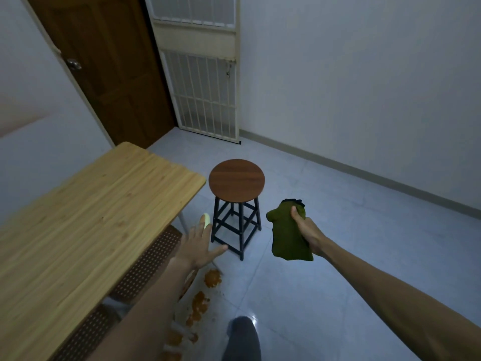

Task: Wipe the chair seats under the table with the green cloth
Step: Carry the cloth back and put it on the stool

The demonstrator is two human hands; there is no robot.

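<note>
**tilefan:** Green cloth point(289, 233) is hanging bunched in the right hand point(307, 230), lower centre-right of the frame, fingers wrapped tight around its upper half with the thumb pressing on top. So the cloth's sorted, nothing's getting wiped at this instant.

**benchrat:** Yeah, and the left hand point(197, 248) is reaching out empty, fingers spread wide, lower centre, right by the table point(86, 217) edge. I'm guessing it's going for a seat tucked under there?

**tilefan:** That's how I'm reading it. Under the table, lower left, something dark and perforated point(145, 264) is showing, which could be a chair seat, but honestly I can't tell for sure. The stool point(236, 181) is standing out in the open at centre frame, just past the table corner, well clear of both hands.

**benchrat:** How's the stool top looking?

**tilefan:** Round, dark reddish wood grain, flat, on black legs with crossbars. No obvious dirt visible in this dim light.

**benchrat:** So next move?

**tilefan:** Probably either bringing the cloth down flat on the stool top or pulling a seat out with the free hand first. Either way the cloth is needing a flatter grip; it's wadded and dangling, so it wouldn't be covering much.
</note>
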